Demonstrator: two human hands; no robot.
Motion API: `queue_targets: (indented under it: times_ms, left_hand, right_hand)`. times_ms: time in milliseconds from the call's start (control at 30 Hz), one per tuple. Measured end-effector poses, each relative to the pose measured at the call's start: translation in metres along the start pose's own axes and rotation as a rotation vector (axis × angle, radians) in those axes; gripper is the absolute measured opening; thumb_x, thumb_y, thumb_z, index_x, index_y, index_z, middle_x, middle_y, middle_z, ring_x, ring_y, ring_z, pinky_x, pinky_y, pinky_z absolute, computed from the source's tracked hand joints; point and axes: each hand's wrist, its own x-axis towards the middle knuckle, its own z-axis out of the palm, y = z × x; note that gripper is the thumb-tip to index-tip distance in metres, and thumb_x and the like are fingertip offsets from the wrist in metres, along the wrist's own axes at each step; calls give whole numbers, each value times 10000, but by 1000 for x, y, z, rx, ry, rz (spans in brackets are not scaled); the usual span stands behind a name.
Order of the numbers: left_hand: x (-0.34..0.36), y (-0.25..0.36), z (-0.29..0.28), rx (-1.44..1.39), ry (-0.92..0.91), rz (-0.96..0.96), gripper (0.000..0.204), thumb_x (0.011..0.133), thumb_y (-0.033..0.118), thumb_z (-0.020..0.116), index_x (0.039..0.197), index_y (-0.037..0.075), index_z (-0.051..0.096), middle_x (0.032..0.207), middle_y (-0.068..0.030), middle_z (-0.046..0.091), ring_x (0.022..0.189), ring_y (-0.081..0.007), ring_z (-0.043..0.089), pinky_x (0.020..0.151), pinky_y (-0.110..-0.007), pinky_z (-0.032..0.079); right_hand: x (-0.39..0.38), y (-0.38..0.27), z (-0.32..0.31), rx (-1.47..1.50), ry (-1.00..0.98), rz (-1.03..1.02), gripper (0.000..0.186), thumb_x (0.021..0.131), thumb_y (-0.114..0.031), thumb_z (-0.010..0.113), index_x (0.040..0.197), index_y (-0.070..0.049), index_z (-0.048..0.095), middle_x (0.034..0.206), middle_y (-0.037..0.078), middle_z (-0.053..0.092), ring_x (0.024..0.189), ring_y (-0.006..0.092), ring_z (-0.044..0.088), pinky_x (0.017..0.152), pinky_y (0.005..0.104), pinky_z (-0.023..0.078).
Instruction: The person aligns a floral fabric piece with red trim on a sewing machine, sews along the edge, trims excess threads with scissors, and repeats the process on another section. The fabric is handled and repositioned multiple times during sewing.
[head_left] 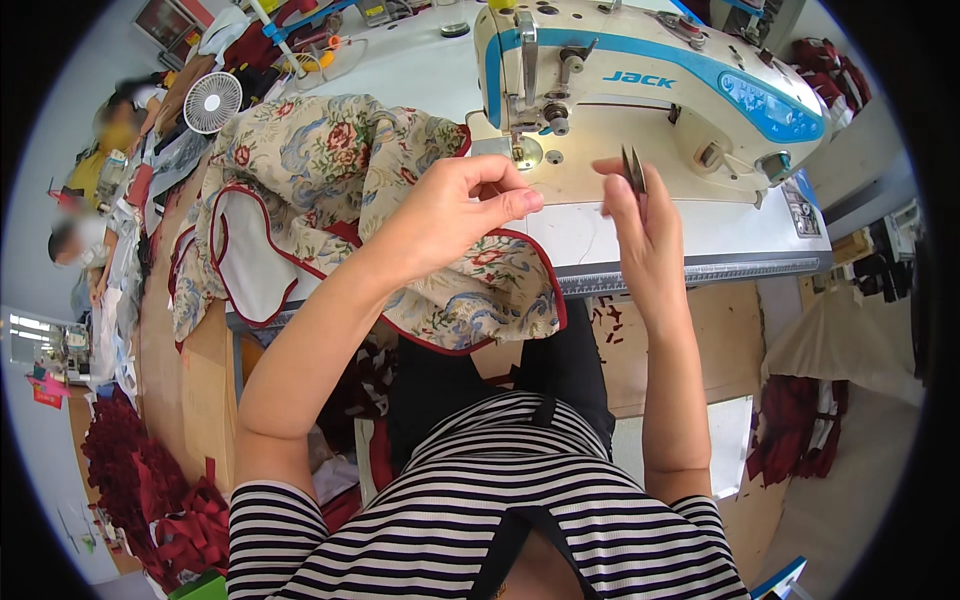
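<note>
My left hand (462, 208) hovers over the near edge of the sewing table, thumb and fingertips pinched together. Whatever is in that pinch is too fine to make out. Beneath and beside it lies a floral tapestry fabric piece (310, 150) with dark red binding, bunched on the table and hanging over the front edge toward my lap. To the right, my right hand (648, 225) is closed around small metal thread snips (634, 172), blades pointing up and away. The sewing machine (620, 75), white with blue trim, stands just beyond both hands, its needle area lit.
A small white fan (213, 102) stands at the far left of the table. Dark red fabric strips (150, 490) are heaped at the lower left. More dark red cloth (795, 430) hangs at the right. Other people sit at the left, further off.
</note>
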Motion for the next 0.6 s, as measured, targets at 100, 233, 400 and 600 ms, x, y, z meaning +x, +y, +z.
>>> queue_targets:
  times_ms: [100, 233, 400, 600]
  left_hand:
    - [-2, -3, -1, -39, 38, -13, 199, 905, 222, 622, 888, 24, 630, 774, 27, 590, 675, -20, 483, 583, -173, 383]
    - [-5, 2, -1, -62, 36, -39, 191, 908, 215, 620, 893, 25, 632, 763, 39, 570, 655, -13, 455, 561, -166, 358]
    - [-6, -7, 3, -97, 31, -12, 175, 905, 198, 625, 898, 23, 632, 767, 40, 572, 656, -7, 453, 558, -165, 359]
    - [-7, -8, 4, -60, 40, 20, 178, 901, 198, 630, 898, 20, 628, 767, 37, 565, 646, -13, 453, 554, -170, 359]
  right_hand:
    - [-23, -4, -8, -119, -87, 81, 281, 968, -297, 474, 1058, -41, 546, 696, 89, 599, 654, 183, 590, 611, 292, 441]
    - [-36, -9, 3, -222, -275, 42, 211, 943, -264, 520, 1034, -77, 561, 688, 120, 614, 607, 273, 611, 586, 331, 464]
    - [-28, -8, 5, -332, -230, -3, 211, 883, -279, 614, 950, -79, 600, 606, 86, 587, 552, 244, 596, 537, 339, 453]
    - [-26, -7, 11, -366, -282, -36, 200, 871, -289, 623, 920, -95, 615, 541, 50, 567, 498, 247, 578, 511, 339, 446]
